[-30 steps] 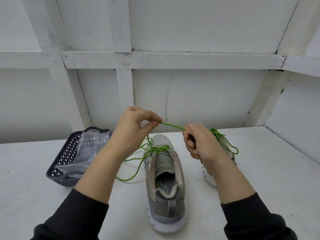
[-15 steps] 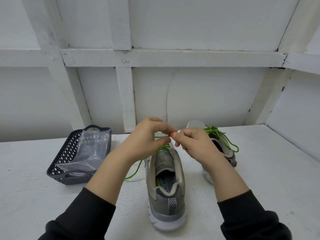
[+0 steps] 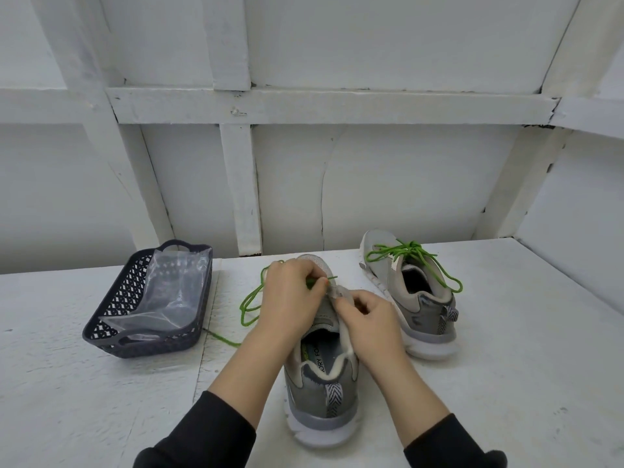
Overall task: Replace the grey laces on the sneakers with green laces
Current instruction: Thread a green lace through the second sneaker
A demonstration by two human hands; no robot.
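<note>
Closest, 1 grey sneaker (image 3: 320, 393) stands heel toward the viewer, and I judge it only partly laced. Over its tongue, the right hand (image 3: 369, 317) pinches the eyelet edge. The left hand (image 3: 290, 298) pinches the tip of the green lace (image 3: 242, 309) just beside that edge, with slack looping on the table (image 3: 506, 366) to its left. Farther back on the right, the other sneaker (image 3: 388, 275) already carries a tied green lace (image 3: 410, 247), so 1 of 2 looks finished.

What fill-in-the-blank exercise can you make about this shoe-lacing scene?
The left hand pinches a ____ lace at the near sneaker.
The far sneaker, already laced, stands to the near one's ____.
The clear plastic bag lies inside the dark ____.
Missing words: green; right; basket.
</note>
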